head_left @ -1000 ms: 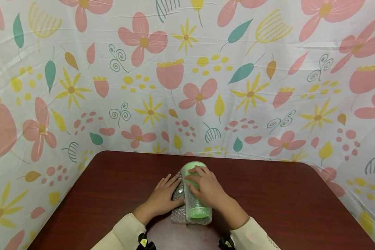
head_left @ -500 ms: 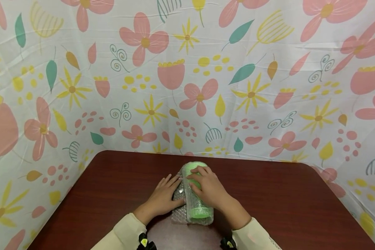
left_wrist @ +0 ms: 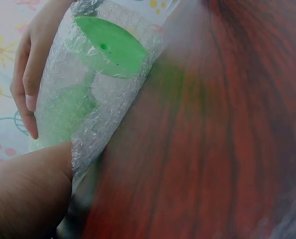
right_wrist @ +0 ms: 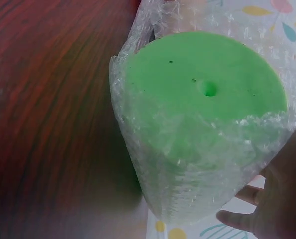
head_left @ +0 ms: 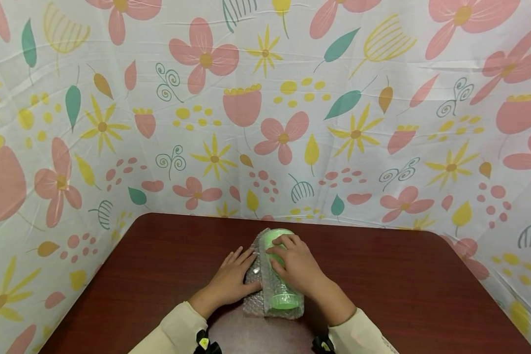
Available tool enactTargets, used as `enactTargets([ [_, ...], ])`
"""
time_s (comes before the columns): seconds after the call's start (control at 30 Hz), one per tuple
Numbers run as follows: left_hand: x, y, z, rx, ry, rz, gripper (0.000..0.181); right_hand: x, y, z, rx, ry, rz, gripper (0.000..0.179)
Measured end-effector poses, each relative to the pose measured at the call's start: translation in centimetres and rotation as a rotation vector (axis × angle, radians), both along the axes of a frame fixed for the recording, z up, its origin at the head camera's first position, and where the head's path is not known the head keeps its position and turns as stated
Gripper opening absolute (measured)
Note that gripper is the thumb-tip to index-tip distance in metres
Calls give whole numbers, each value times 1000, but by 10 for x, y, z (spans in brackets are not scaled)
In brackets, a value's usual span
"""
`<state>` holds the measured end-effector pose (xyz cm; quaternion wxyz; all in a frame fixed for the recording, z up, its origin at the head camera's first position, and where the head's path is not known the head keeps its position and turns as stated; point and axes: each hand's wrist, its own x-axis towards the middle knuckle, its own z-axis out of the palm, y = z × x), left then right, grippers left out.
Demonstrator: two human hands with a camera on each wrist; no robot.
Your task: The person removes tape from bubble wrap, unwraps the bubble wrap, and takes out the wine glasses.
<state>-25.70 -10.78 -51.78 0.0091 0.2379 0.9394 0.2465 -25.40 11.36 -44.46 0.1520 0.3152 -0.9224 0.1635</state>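
A pale green cylinder [head_left: 284, 301] lies on the table inside clear bubble wrap [head_left: 253, 306], part of which spreads flat to its left. My left hand [head_left: 230, 281] rests on that flat part, fingers extended and thumb near the roll. Over the top of the cylinder my right hand [head_left: 298, 266] holds it with bent fingers. The right wrist view gives the cylinder's round green end face [right_wrist: 162, 84] with a small central hole, wrap covering its lower half. In the left wrist view, the right hand's fingers [left_wrist: 34, 74] hang along the wrapped side.
A dark red-brown wooden table [head_left: 394, 280] with rounded far corners lies under the hands. Behind and beside it hangs a white floral cloth [head_left: 292, 88]. Cream sleeves [head_left: 177, 327] with black bows [head_left: 205, 341] reach in from the front edge.
The wrapped cylinder and my right hand have shifted slightly to the right. My left hand stays flat on the wrap.
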Motion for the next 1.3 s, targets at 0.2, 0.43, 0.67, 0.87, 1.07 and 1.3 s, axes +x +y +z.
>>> enactTargets([
  [0.2,1,-1,1,-5,-10,2,83,-3,-2,0,40,71,14,16],
  [0.43,0,-1,1,-11,-35,1,84,-2,-2,2,53,-41,14,19],
  [0.67,-1,0,3,-15,-29,-3,84,-4,1,2,70,-24,15,18],
  [0.87,-1,0,2,-22,-34,6,86,-4,2,3,65,-32,8,19],
  [1.07,-1,0,3,-14,-36,7,86,-5,2,1,79,-23,-5,20],
  [1.3,-1,0,3,-13,-43,11,87,-5,2,0,94,-27,3,21],
])
